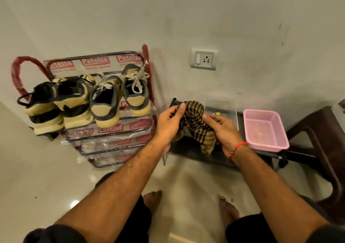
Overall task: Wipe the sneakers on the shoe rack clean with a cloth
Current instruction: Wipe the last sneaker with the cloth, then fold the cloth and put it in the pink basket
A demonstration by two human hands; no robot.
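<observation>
Several sneakers stand heel-out on the top shelf of a plastic-wrapped shoe rack (pixel 112 145) at the left. A black-and-cream pair (pixel 59 104) is at the left and a grey-and-tan pair (pixel 119 101) with white laces at the right. A striped brown-and-black cloth (pixel 196 123) hangs bunched between my hands, right of the rack and clear of the shoes. My left hand (pixel 168 123) pinches its left upper part. My right hand (pixel 222 129), with a red thread at the wrist, grips its right side.
A low dark stand (pixel 196 153) sits under my hands, bearing a clear plastic box (pixel 224 108) and a pink basket (pixel 265 129). A dark chair (pixel 317 130) is at the right, a wall socket (pixel 204 58) above. My bare feet stand on the glossy floor.
</observation>
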